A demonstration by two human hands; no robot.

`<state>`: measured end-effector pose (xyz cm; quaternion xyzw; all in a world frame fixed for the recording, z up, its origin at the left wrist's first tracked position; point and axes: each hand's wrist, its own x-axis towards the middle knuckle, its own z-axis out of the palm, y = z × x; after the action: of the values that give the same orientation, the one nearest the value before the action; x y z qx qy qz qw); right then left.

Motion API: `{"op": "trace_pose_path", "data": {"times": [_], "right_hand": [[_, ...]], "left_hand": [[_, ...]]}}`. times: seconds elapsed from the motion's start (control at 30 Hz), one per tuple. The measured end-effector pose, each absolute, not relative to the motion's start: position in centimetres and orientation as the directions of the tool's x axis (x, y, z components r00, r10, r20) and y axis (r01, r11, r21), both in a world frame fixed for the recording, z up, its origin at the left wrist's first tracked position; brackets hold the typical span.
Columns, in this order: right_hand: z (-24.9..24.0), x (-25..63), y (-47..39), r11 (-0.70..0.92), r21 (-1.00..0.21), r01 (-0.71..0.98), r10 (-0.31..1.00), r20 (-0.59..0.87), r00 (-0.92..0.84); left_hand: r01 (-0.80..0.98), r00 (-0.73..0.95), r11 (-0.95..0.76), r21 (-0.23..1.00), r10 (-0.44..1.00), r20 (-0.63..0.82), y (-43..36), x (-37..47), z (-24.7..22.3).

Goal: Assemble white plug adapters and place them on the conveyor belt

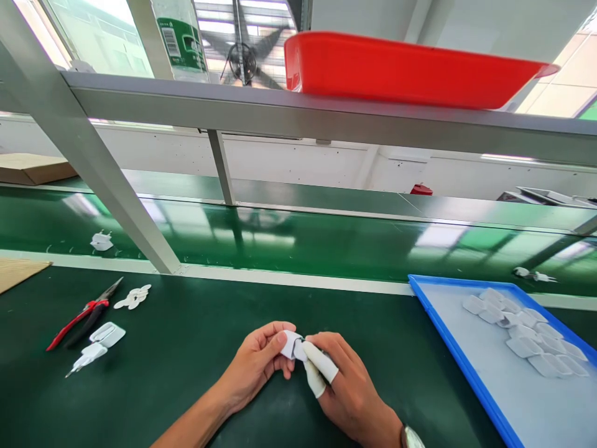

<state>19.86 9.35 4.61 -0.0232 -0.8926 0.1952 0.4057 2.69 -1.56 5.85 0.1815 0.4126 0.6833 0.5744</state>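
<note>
Your left hand [261, 358] pinches the small white piece [290, 344] above the green bench [224, 398], and your right hand [352, 386], fingertips covered, grips its other side. Keep the left pinch steady and work gently with the right, so the thin part shouldn't bend.

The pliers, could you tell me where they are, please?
The pliers lie at the left of the head view, on the green tabletop beside small white plastic parts.
</note>
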Motion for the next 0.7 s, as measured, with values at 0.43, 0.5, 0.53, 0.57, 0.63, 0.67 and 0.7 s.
{"op": "trace_pose_path", "data": {"times": [0.43, 0.5, 0.53, 0.57, 0.63, 0.67, 0.7], "right_hand": [[4.4, 19.6, 9.3, 0.893, -0.425, -0.149, 0.202, 0.675, -0.710], [4.5, 19.5, 9.1, 0.908, -0.395, -0.143, 0.185, 0.682, -0.707], [4.5, 19.4, 9.0, 0.914, -0.382, -0.136, 0.175, 0.673, -0.718], [4.6, 19.4, 8.9, 0.917, -0.377, -0.129, 0.165, 0.655, -0.738], [4.6, 19.3, 8.8, 0.907, -0.405, -0.118, 0.169, 0.605, -0.778], [4.6, 19.3, 8.8, 0.892, -0.434, -0.124, 0.179, 0.593, -0.785], [4.6, 19.2, 8.8, 0.876, -0.461, -0.141, 0.191, 0.600, -0.777]], "left_hand": [[-0.616, -0.264, 0.033, 0.787, 0.933, -0.246, -1.6, 3.2, 5.5], [-0.623, -0.262, 0.035, 0.781, 0.932, -0.251, -1.7, 3.5, 5.5], [-0.625, -0.265, 0.034, 0.780, 0.930, -0.253, -1.7, 3.6, 5.4], [-0.624, -0.268, 0.033, 0.781, 0.930, -0.253, -1.7, 3.6, 5.4], [-0.615, -0.273, 0.031, 0.788, 0.929, -0.249, -1.6, 3.6, 5.5], [-0.610, -0.273, 0.029, 0.792, 0.931, -0.244, -1.6, 3.6, 5.5], [-0.605, -0.272, 0.026, 0.796, 0.933, -0.237, -1.6, 3.6, 5.5]]}}
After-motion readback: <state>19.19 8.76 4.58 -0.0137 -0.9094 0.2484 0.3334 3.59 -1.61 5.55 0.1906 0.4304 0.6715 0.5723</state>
